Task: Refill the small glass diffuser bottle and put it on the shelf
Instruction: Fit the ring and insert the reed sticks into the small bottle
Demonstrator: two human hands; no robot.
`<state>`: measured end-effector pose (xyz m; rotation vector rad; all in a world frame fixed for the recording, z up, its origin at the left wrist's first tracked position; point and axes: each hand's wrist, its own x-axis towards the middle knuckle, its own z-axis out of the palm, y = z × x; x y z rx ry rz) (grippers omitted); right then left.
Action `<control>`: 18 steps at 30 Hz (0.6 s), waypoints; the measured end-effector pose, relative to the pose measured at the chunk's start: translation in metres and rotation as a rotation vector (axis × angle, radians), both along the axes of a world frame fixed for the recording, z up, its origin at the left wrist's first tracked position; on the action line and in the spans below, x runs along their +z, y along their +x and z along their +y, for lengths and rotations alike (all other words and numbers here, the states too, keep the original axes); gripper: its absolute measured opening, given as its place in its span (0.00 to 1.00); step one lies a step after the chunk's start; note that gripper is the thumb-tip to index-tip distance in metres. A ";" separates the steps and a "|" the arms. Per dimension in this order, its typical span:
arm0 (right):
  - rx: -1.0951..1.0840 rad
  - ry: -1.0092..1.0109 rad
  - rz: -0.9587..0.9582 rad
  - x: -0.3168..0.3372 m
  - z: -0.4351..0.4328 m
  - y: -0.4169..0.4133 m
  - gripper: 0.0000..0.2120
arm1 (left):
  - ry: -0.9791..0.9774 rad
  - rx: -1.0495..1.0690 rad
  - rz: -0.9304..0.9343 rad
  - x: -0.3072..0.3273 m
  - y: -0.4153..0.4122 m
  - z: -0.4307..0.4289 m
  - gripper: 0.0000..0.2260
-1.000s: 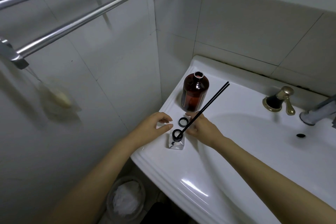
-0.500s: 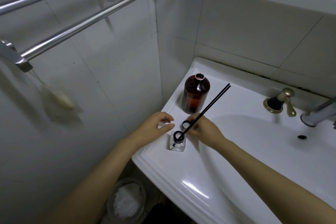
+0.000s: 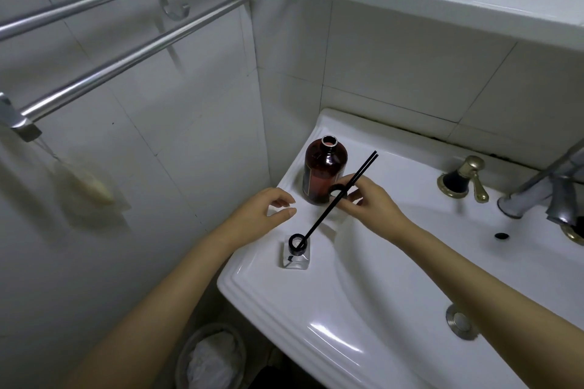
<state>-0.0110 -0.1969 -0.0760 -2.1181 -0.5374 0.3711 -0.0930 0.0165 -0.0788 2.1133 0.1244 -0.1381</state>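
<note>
The small clear glass diffuser bottle (image 3: 295, 257) stands on the left rim of the white sink (image 3: 284, 303); it has a black collar, and black reeds (image 3: 338, 199) lean out of it up to the right. Behind it the brown refill bottle (image 3: 324, 172) stands upright with its mouth uncovered. My right hand (image 3: 369, 202) pinches a small black cap (image 3: 337, 191) right beside the brown bottle, with the reeds crossing in front of it. My left hand (image 3: 260, 216) hovers over the rim, left of the reeds, fingers loosely curled, holding nothing and apart from the diffuser bottle.
A white ledge (image 3: 442, 0) runs along the wall above the sink. Double metal towel rails (image 3: 126, 54) jut out at upper left. A brass tap handle (image 3: 464, 180) and the faucet (image 3: 543, 196) stand at right. A lined bin (image 3: 211, 357) sits under the sink.
My right hand has lifted the black cap off the sink rim and carried it up beside the brown bottle. My left hand has moved away from the diffuser bottle's neck.
</note>
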 end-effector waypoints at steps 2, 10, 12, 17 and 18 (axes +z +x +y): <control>-0.038 0.018 -0.010 0.006 -0.003 0.005 0.12 | 0.029 -0.005 -0.010 0.003 0.004 0.001 0.07; -0.053 0.069 -0.164 0.034 -0.002 0.027 0.10 | 0.096 -0.052 -0.069 0.016 0.022 0.000 0.09; -0.042 0.026 -0.223 0.039 -0.001 0.035 0.13 | 0.119 -0.065 -0.087 0.019 0.028 0.000 0.10; 0.026 -0.093 -0.265 0.056 0.006 0.050 0.18 | 0.149 -0.079 -0.119 0.024 0.043 0.000 0.16; 0.041 -0.110 -0.249 0.059 0.008 0.051 0.18 | 0.153 -0.078 -0.118 0.025 0.046 -0.001 0.18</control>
